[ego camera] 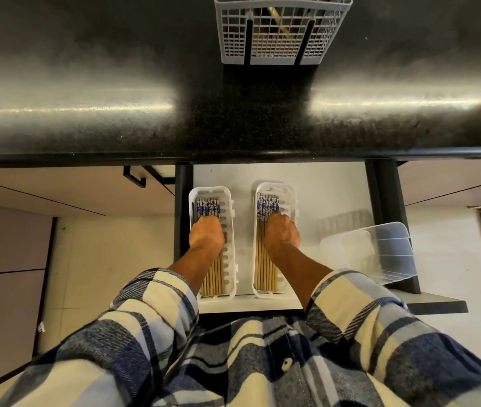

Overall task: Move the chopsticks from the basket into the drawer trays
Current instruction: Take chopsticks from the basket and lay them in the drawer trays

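Fingers of both hands, left hand (206,234) and right hand (282,232), are curling down onto chopsticks (266,259) lying in two drawer trays (230,254), apparently settling them; the next move is probably reaching to the basket (282,30) at the table's far edge.

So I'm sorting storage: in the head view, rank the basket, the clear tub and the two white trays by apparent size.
1. Basket, cropped at the top.
2. Clear tub, close to the basket; unsure.
3. Left tray and right tray: alike.

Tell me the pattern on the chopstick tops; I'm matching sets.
Blue-and-white floral print on the chopstick tops, bamboo-coloured below; head view.
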`<state>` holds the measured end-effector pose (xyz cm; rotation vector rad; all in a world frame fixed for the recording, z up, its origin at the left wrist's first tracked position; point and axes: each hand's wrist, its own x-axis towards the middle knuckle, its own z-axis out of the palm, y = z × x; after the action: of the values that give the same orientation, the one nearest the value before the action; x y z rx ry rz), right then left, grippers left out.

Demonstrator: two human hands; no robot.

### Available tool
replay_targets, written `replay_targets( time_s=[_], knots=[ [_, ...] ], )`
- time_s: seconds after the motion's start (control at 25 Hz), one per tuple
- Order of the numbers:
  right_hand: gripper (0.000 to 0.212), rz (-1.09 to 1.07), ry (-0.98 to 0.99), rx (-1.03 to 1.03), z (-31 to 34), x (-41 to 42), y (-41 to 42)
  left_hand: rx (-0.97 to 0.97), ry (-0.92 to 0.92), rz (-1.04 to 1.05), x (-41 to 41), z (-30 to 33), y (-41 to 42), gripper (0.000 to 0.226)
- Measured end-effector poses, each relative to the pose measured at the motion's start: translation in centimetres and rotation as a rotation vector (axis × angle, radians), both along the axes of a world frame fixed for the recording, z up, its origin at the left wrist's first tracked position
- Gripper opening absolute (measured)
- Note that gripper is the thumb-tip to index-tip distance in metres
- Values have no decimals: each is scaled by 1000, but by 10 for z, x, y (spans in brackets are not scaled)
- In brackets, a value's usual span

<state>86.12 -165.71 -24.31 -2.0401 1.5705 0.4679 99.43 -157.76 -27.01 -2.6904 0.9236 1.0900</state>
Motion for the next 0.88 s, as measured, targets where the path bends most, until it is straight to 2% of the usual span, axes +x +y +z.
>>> replay_targets(
  time_s=[0.24, 0.44, 0.56, 0.68, 0.76, 0.88],
  knots=[
    [21, -8, -42, 2, -1, -7, 1, 29, -1, -39, -2, -2, 2, 20],
    [31, 22, -24, 12, -2, -9, 4, 30, 14, -79, -4, -1, 4, 20],
    [28, 44, -10, 5, 0, -9, 4, 26, 40, -58, -4, 3, 5, 23],
    [21, 84, -47, -32, 13, -6, 1, -79, 143, -28, 6, 14, 3, 31],
    [19, 162, -139, -104, 27, 0, -7, -170, 197, -72, 21, 30, -4, 36],
    [14, 268, -332, -273, 51, 9, -29, -361, 156, -161, 48, 68, -25, 29]
  ],
)
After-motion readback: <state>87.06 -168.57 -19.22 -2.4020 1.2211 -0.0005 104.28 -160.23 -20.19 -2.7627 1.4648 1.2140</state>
